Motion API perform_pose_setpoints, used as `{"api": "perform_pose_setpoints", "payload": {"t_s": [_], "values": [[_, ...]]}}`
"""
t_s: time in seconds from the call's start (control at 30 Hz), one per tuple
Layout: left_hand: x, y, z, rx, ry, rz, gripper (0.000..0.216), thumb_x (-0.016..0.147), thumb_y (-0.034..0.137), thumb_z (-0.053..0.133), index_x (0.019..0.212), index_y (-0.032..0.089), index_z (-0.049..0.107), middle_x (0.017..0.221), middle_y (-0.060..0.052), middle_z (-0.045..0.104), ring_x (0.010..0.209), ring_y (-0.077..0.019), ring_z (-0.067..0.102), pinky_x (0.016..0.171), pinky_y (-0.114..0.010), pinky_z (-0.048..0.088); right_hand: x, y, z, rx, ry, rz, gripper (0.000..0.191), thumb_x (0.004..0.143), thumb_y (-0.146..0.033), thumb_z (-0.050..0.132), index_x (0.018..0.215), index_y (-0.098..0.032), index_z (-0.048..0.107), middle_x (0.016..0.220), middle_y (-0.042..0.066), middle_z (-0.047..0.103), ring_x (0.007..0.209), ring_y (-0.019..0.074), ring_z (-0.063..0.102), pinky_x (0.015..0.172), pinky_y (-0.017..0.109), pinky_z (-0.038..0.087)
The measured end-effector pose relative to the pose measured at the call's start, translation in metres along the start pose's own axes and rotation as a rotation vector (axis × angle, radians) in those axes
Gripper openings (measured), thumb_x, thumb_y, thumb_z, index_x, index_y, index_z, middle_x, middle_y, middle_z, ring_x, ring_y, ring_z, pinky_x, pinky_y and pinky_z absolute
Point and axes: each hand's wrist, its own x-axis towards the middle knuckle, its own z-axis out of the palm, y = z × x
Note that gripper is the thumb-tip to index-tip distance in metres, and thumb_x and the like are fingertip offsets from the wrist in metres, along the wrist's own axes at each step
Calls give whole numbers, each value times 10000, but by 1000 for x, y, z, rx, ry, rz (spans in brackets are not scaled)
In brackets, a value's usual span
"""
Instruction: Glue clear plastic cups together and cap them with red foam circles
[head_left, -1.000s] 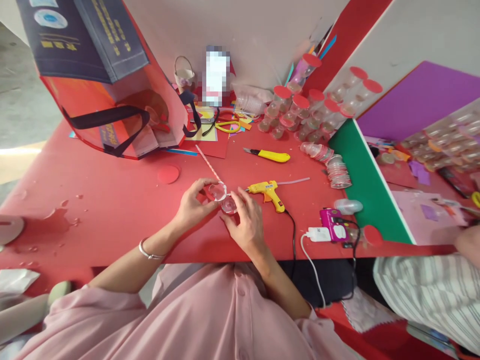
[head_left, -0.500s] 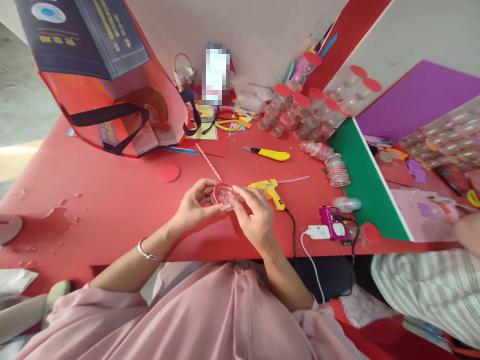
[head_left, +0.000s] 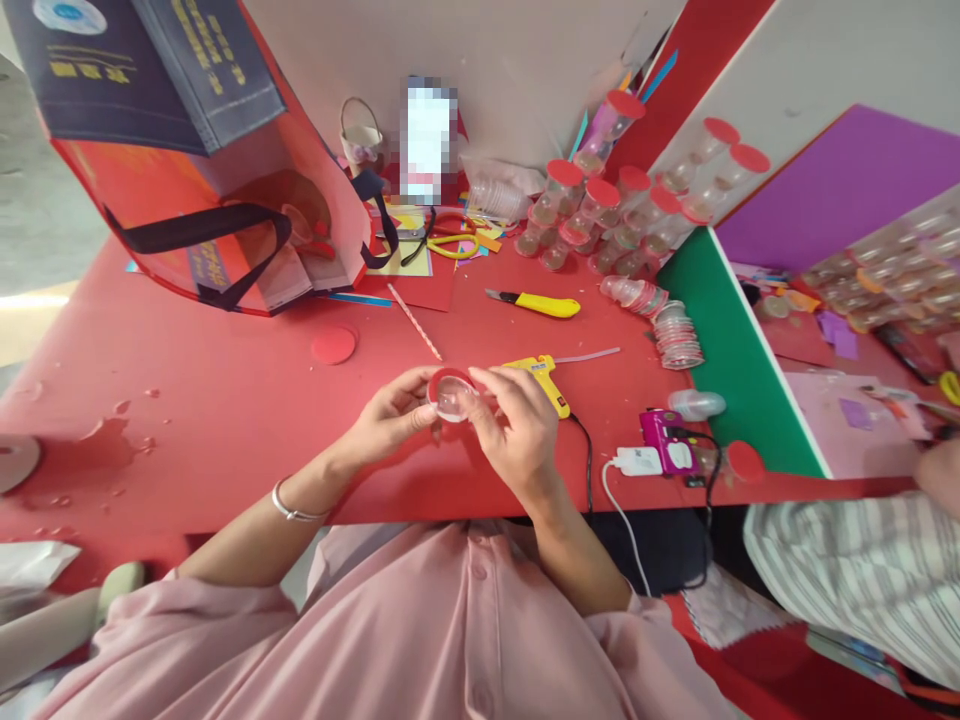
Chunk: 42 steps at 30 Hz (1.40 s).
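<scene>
Both my hands meet over the middle of the red table. Between them is a small clear plastic cup with a red disc against it. My left hand pinches it from the left, fingers curled round its rim. My right hand grips it from the right, fingers closed over its side. A silver bracelet sits on my left wrist. Just behind my right hand lies a yellow glue gun with a black cord.
A yellow utility knife, a striped straw and a red paper disc lie farther back. Several red-lidded clear jars stand at the back right, a red bag at back left. Another person's striped sleeve is at right.
The two clear pieces held apart a second ago are now together with the red disc; my hands have closed in round them and lifted slightly off the table.
</scene>
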Motion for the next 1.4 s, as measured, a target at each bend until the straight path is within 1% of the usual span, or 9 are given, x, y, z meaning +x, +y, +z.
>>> {"api": "perform_pose_setpoints", "payload": {"t_s": [0.13,0.3,0.43,0.53,0.63,0.87,1.0,1.2,1.4], "values": [[1,-5,2,-32,71,-3,538,805,547,829,1196,244,615,1156,-121,732,907,-238,732,761,-378,628,-7,-5,4,283,-99,133,751,832,-667,759,1424,-245,571,1351,125,664,1241,276,643,1044,439,565],[-1,-3,0,54,15,-17,428,817,483,833,1109,206,689,1040,-103,741,909,-229,717,791,-354,616,-8,-13,7,464,-99,268,529,853,-528,806,1270,-233,670,1209,81,750,1115,224,713,987,369,593],[-3,11,-8,144,-52,-7,403,880,377,771,1232,190,713,1100,-124,733,837,-218,698,699,-328,600,-8,-10,2,415,-97,276,497,843,-483,825,1248,-229,692,1134,61,784,1013,210,752,907,337,625],[-3,19,-11,241,-55,66,336,928,422,688,1155,182,753,1126,-132,704,764,-191,653,635,-313,562,-11,-7,1,346,-65,255,419,865,-469,808,1195,-229,713,1073,50,795,951,201,763,879,332,637],[-4,22,-9,382,-60,117,393,974,511,604,1028,154,759,949,-103,687,699,-160,596,645,-301,530,-15,-5,2,269,-61,202,468,872,-467,805,1253,-227,679,1069,60,787,890,196,759,852,343,649],[-3,12,-4,464,170,12,340,826,456,819,871,158,661,703,-1,591,589,-101,494,536,-222,403,-15,-2,1,147,-119,-14,423,953,-359,727,1358,-289,625,1200,81,694,1107,219,695,964,382,620],[-5,5,-7,585,125,5,357,832,404,793,700,154,574,590,48,446,543,-71,364,487,-202,296,-15,-6,1,180,-195,-84,411,981,-320,693,1383,-307,608,1216,79,641,1137,197,677,952,337,609],[-4,3,-4,827,117,92,262,807,199,668,612,147,501,555,59,430,549,-61,333,499,-185,281,-18,-10,9,140,-290,-138,448,993,-344,676,1423,-293,561,1296,81,655,1228,213,646,1065,371,567],[-5,16,-1,629,13,67,380,922,309,618,598,148,503,556,34,427,533,-71,354,495,-199,309,-17,-12,6,180,-267,-57,506,954,-469,707,1410,-298,572,1281,79,679,1218,233,667,1068,372,571]]}}
